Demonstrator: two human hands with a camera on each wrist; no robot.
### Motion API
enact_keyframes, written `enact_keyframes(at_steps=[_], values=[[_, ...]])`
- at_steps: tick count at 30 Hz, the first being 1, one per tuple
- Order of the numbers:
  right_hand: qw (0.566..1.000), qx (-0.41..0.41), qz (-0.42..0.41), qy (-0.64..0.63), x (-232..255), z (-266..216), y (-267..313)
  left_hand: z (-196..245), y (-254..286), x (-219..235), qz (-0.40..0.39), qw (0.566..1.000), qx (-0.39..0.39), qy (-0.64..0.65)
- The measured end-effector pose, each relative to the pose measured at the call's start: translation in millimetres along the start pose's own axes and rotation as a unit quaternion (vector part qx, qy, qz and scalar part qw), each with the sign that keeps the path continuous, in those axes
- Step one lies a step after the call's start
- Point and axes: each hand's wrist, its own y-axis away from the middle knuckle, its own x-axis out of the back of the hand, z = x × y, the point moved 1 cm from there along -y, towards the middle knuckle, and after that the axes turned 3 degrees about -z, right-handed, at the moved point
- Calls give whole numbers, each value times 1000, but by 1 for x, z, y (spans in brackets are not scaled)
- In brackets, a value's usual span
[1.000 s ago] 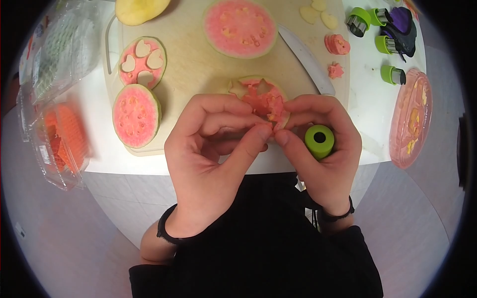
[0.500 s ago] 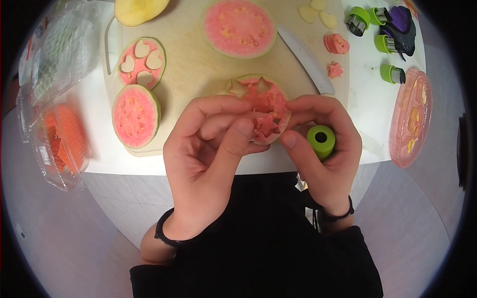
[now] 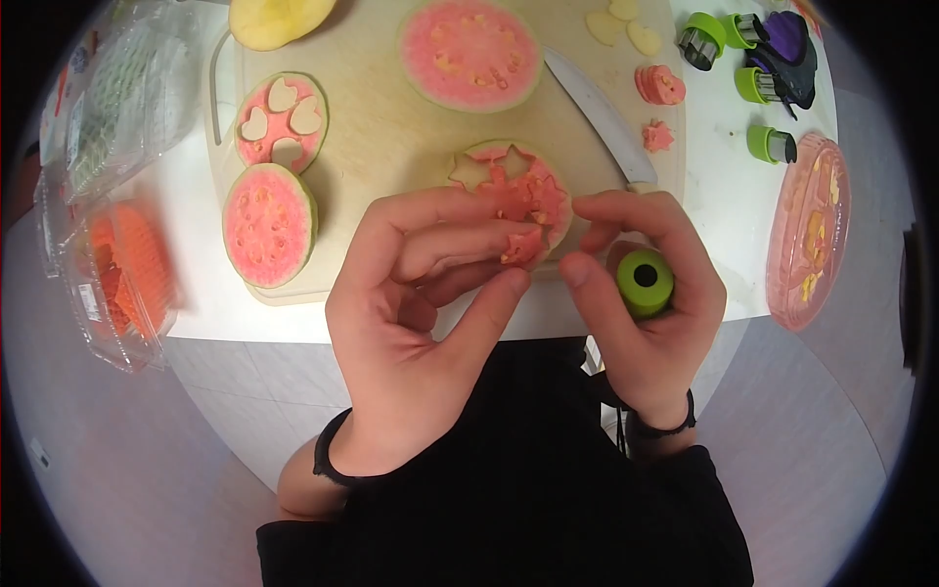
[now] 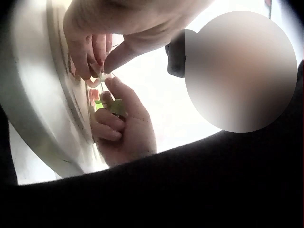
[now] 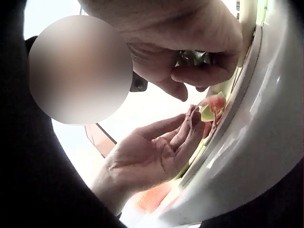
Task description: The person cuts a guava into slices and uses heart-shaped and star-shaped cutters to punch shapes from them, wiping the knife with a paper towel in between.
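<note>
In the head view, my left hand (image 3: 411, 284) pinches a small pink guava star (image 3: 523, 248) at its fingertips, with the thumb just below it. My right hand (image 3: 650, 293) holds a green-handled cutter (image 3: 646, 284) in its curled fingers, the handle's round end facing up. Its thumb and index finger stand apart, beside the star. Behind the fingers is a guava slice (image 3: 538, 181) with green rind and star-shaped holes, partly hidden by the left hand. In the right wrist view, the left hand's fingertips (image 5: 190, 116) meet at the thin piece.
The cutting board (image 3: 372, 137) bears a whole-faced guava slice (image 3: 471, 54), one with heart holes (image 3: 289, 122), another round (image 3: 269, 225) and a knife (image 3: 602, 117). Cut pink pieces (image 3: 660, 86) lie right, near more green cutters (image 3: 758, 86). A clear tray (image 3: 810, 235) and plastic packaging (image 3: 117, 117) flank the board.
The left thumb lifted off, uncovering the star, then came back beneath it. The right thumb and index finger have parted from the piece, and the right hand has shifted slightly right with the cutter.
</note>
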Motion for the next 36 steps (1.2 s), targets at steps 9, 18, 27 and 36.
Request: enact_keyframes(at_steps=[9,18,27,36], values=[[996,25,-62,-63,-2,2,-4,1,0,2,-61,946,-166,-273],[992,-17,-46,-116,-8,2,-4,3,-1,3,-69,948,-153,-269],[996,-11,-45,-72,-1,-1,-5,3,-1,4,-76,946,-140,-284],[990,-89,16,-111,18,-8,-2,1,-2,3,-80,956,-121,-255]])
